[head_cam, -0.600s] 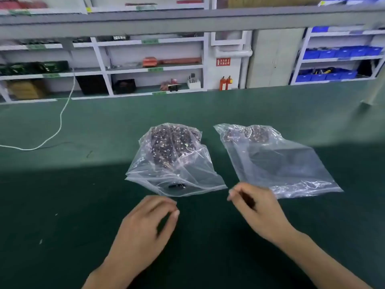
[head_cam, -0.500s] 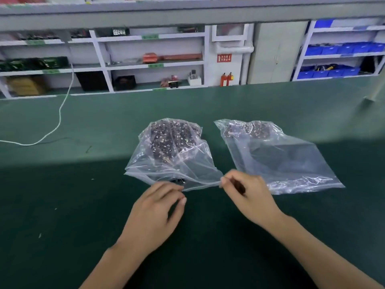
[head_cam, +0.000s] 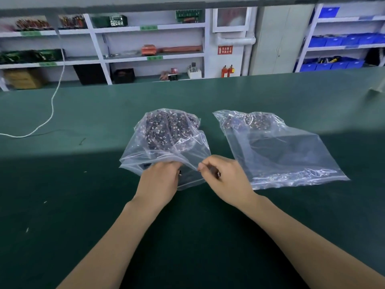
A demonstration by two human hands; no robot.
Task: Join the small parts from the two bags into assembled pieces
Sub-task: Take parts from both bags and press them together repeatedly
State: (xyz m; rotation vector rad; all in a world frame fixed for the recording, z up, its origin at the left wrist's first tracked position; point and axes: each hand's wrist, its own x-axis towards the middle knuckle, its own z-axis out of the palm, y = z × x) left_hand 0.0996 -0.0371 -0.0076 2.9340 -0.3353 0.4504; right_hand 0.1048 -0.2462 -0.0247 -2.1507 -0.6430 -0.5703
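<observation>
Two clear plastic bags lie on the green table. The left bag holds a heap of small dark parts at its far end. The right bag lies flat, with fewer dark parts at its far end. My left hand reaches into the near mouth of the left bag, its fingertips hidden under the plastic. My right hand pinches the upper lip of that bag's mouth and lifts it. A small dark part shows in my right palm.
A white cable runs across the table's far left. Behind the table stand white shelves with boxes and tools, and blue bins on racks at the right. A grey post foot sits at the far right edge.
Both hands moved forward to the left bag. My right hand took hold of its mouth and raised the lip; my left hand slid into the opening.
</observation>
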